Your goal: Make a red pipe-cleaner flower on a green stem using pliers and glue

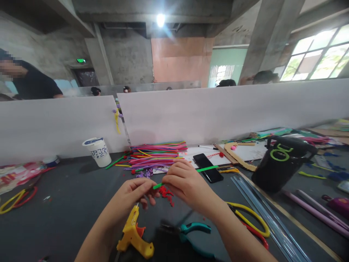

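My left hand (136, 191) and my right hand (184, 185) meet over the dark table, both pinched on a green pipe cleaner (207, 169). The stem runs from between my fingers out to the right past my right hand. Just beneath my fingers lie red scraps (167, 193). A yellow glue gun (135, 234) rests below my left wrist. Teal-handled pliers (191, 233) lie below my right hand.
A pile of coloured pipe cleaners (156, 155) lies behind my hands. Around it are a black phone (207, 167), a white paper cup (97, 151), a black container (282, 162), clear sticks (261, 211) and yellow-red loops (252, 222). White dividers (218, 109) wall the back; other people sit beyond.
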Demonstrator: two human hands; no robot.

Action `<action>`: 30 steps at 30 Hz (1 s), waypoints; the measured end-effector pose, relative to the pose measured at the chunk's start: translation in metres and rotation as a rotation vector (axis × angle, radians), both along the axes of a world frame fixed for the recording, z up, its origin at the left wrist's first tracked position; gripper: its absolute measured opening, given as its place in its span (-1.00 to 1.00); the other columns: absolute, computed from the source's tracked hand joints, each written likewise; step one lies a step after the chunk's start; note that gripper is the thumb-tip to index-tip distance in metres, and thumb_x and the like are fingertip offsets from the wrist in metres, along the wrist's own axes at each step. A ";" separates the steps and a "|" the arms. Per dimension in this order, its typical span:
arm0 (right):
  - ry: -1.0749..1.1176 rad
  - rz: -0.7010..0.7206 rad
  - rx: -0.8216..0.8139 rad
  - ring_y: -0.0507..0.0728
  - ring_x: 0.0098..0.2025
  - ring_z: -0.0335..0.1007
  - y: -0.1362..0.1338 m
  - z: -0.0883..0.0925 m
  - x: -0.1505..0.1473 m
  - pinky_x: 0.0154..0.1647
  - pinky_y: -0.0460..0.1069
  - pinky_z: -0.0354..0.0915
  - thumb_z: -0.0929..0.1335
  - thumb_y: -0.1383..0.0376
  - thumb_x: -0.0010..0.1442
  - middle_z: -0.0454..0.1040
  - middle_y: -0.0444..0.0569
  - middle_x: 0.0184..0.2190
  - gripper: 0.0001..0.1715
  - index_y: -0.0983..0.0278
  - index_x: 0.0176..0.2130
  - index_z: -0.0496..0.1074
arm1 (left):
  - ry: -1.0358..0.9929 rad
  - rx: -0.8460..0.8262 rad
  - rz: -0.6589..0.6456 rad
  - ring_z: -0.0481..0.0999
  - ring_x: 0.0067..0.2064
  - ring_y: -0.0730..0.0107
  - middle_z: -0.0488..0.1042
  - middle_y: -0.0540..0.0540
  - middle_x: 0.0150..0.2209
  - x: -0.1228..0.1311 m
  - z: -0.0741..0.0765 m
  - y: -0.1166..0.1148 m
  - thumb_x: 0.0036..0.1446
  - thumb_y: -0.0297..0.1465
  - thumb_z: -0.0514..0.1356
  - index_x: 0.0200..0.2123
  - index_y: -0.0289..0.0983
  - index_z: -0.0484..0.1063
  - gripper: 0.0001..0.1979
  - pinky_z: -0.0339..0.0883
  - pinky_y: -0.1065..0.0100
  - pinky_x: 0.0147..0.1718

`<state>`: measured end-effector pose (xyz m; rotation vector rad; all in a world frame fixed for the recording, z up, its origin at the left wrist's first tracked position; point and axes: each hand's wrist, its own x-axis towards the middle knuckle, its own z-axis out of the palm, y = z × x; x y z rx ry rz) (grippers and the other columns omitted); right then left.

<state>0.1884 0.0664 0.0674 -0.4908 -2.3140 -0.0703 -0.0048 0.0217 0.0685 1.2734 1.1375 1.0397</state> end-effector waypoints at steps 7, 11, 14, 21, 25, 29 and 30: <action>0.038 0.017 0.013 0.09 -0.26 0.29 -0.015 0.010 -0.002 -0.09 0.05 0.17 0.24 0.38 0.28 0.45 -0.06 -0.39 -0.82 0.29 -0.29 0.44 | -0.040 -0.004 -0.035 0.18 -0.57 0.51 0.28 0.06 -0.64 0.004 0.011 -0.004 -0.08 -0.40 0.30 -0.57 -0.30 0.52 -0.90 0.06 0.44 -0.55; 0.073 0.026 0.007 0.09 -0.25 0.30 -0.023 0.018 -0.003 -0.09 0.05 0.18 0.23 0.38 0.29 0.45 -0.07 -0.39 -0.80 0.27 -0.29 0.43 | -0.078 -0.023 -0.022 0.16 -0.59 0.51 0.26 0.08 -0.66 0.005 0.017 -0.013 -0.13 -0.44 0.31 -0.59 -0.29 0.49 -0.92 0.03 0.44 -0.56; 0.092 0.051 -0.009 0.09 -0.23 0.30 -0.028 0.021 -0.001 -0.08 0.05 0.19 0.25 0.39 0.27 0.46 -0.06 -0.36 -0.84 0.26 -0.28 0.42 | -0.133 -0.048 -0.013 0.16 -0.60 0.52 0.26 0.09 -0.67 0.008 0.017 -0.019 -0.15 -0.43 0.32 -0.60 -0.28 0.47 -0.91 0.03 0.45 -0.57; 0.109 0.089 -0.077 0.09 -0.21 0.29 -0.031 0.020 0.009 -0.07 0.05 0.19 0.27 0.39 0.27 0.46 -0.04 -0.33 -0.87 0.27 -0.25 0.42 | -0.324 -0.192 -0.107 0.20 -0.66 0.62 0.35 0.05 -0.67 0.018 0.006 -0.012 -0.26 -0.45 0.39 -0.55 -0.31 0.49 -0.85 0.01 0.53 -0.65; 0.108 0.126 -0.140 0.09 -0.18 0.30 -0.027 0.020 0.011 -0.05 0.05 0.20 0.25 0.37 0.28 0.46 -0.05 -0.30 -0.86 0.23 -0.20 0.40 | -0.441 -0.268 -0.173 0.20 -0.69 0.68 0.38 0.01 -0.66 0.023 -0.001 -0.005 -0.34 -0.40 0.44 -0.55 -0.36 0.51 -0.76 0.00 0.57 -0.69; 0.143 0.124 -0.144 0.07 -0.20 0.31 -0.024 0.019 0.008 -0.06 0.04 0.21 0.26 0.38 0.27 0.47 -0.08 -0.31 -0.87 0.24 -0.21 0.40 | -0.551 -0.289 -0.161 0.18 -0.66 0.72 0.34 0.06 -0.66 0.026 -0.004 -0.005 -0.38 -0.40 0.47 -0.58 -0.36 0.50 -0.75 0.08 0.62 -0.64; 0.163 0.119 -0.140 0.06 -0.22 0.31 -0.024 0.018 0.007 -0.09 0.03 0.22 0.27 0.39 0.27 0.47 -0.08 -0.32 -0.87 0.24 -0.22 0.40 | -0.569 -0.290 -0.156 0.18 -0.66 0.73 0.34 0.06 -0.66 0.026 -0.004 -0.005 -0.37 -0.41 0.47 -0.57 -0.36 0.51 -0.75 0.08 0.62 -0.64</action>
